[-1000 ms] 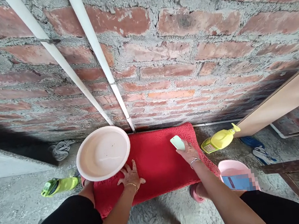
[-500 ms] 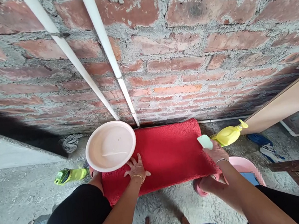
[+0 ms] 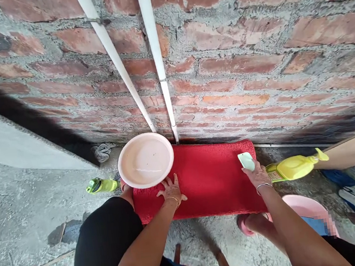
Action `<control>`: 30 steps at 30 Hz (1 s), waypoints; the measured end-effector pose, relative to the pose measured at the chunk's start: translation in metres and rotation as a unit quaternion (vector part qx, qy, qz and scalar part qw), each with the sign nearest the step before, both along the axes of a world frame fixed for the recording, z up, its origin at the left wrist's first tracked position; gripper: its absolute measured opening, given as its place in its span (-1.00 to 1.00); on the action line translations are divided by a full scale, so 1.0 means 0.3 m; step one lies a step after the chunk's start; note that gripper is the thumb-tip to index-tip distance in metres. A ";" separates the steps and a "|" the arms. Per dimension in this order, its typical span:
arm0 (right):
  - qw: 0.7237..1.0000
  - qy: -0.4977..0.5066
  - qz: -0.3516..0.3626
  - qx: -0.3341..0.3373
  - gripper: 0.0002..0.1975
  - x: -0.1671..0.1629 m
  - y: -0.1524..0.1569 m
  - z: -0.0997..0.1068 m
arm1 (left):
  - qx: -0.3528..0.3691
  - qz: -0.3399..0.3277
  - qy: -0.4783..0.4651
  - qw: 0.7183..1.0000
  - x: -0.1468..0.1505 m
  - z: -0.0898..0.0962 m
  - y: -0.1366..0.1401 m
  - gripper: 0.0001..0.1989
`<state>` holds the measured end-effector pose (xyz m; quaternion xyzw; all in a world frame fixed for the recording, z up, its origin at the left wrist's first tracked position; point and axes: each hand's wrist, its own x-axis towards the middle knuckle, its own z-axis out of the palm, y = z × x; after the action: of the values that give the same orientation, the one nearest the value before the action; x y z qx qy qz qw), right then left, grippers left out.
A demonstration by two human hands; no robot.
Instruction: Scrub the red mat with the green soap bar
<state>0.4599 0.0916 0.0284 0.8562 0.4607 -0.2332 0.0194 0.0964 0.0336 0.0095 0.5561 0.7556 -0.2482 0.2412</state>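
Note:
A red, fluffy mat (image 3: 212,180) lies spread over a low support that is hidden beneath it. My left hand (image 3: 170,189) rests flat on the mat with its fingers spread, the fingertips close to the rim of a pale pink basin (image 3: 146,160). That basin stands on the mat's left end and has a little clear liquid in it. In my right hand (image 3: 257,175) is a flat pale-green piece (image 3: 246,161) with rounded corners and a small hole, like a scrub brush's back. It is at the mat's right end; its underside is hidden.
A yellow pump bottle (image 3: 293,168) is right of the mat. Below it sits a pink tub (image 3: 306,204) with something blue inside. A green bottle (image 3: 101,185) and a grey rag (image 3: 102,152) lie left. White pipes (image 3: 152,36) run down the brick wall (image 3: 240,62) behind.
The view has shifted, moving the scene rightward. My right hand has brought the pale-green piece inward from the mat's right edge onto the mat. My left hand stays beside the basin.

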 end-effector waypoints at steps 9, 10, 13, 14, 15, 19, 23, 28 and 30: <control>0.995 0.037 -0.078 0.058 -0.27 0.115 -0.188 0.039 | 0.001 -0.004 -0.012 1.000 -0.006 0.004 -0.003 0.31; 0.994 0.041 -0.065 0.072 -0.29 0.078 -0.194 0.037 | 0.002 -0.003 -0.012 1.000 -0.007 0.004 -0.004 0.31; 0.997 0.033 -0.004 0.070 -0.28 -0.071 -0.180 0.023 | 0.007 -0.005 -0.012 1.000 -0.009 0.000 -0.006 0.31; 0.998 0.025 0.024 0.060 -0.28 -0.120 -0.169 0.018 | 0.008 -0.005 -0.012 1.000 -0.009 -0.003 -0.006 0.31; 0.997 0.016 0.052 0.047 -0.28 -0.164 -0.159 0.013 | 0.009 -0.006 -0.012 1.000 -0.010 -0.005 -0.006 0.31; 0.994 -0.018 0.110 0.010 -0.30 -0.209 -0.146 0.004 | 0.001 -0.006 -0.013 1.000 -0.011 -0.011 -0.003 0.34; 0.999 -0.028 0.046 0.007 -0.26 -0.046 -0.192 -0.001 | -0.015 -0.004 -0.007 1.000 -0.009 -0.008 0.002 0.32; 0.991 -0.046 -0.123 0.012 -0.13 0.123 -0.270 -0.004 | -0.010 -0.003 -0.012 1.000 -0.010 -0.006 0.002 0.32; 0.992 -0.043 -0.110 0.034 -0.15 0.100 -0.286 -0.007 | -0.007 -0.001 -0.014 1.000 -0.011 -0.003 0.000 0.31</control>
<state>0.4897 0.0058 0.0262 0.9111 0.3700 -0.1809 -0.0162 0.0931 0.0336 0.0085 0.5588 0.7495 -0.2461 0.2557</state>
